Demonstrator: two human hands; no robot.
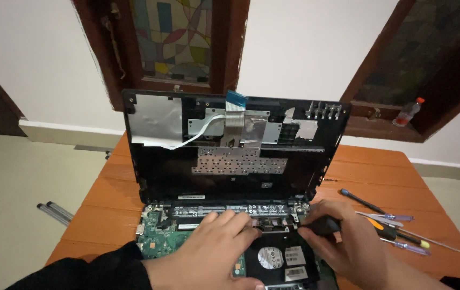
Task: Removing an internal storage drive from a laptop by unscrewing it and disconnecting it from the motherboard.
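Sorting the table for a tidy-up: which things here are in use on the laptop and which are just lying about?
In use: opened laptop, green circuit board, hard drive, black-handled tool in right hand, left hand.

Lying about: spare screwdrivers, plastic bottle, metal rods.

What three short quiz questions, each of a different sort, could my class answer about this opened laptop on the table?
1. True or false: the laptop's upper cover stands raised behind the green circuit board.
2. Which hand grips a black-handled tool? A) left hand B) right hand
3. Fill in: the spare screwdrivers lie on the wooden table to the person's ____.

Key: 1 true. 2 B; the tool sits in the right hand, while the left hand rests on the open base. 3 right.
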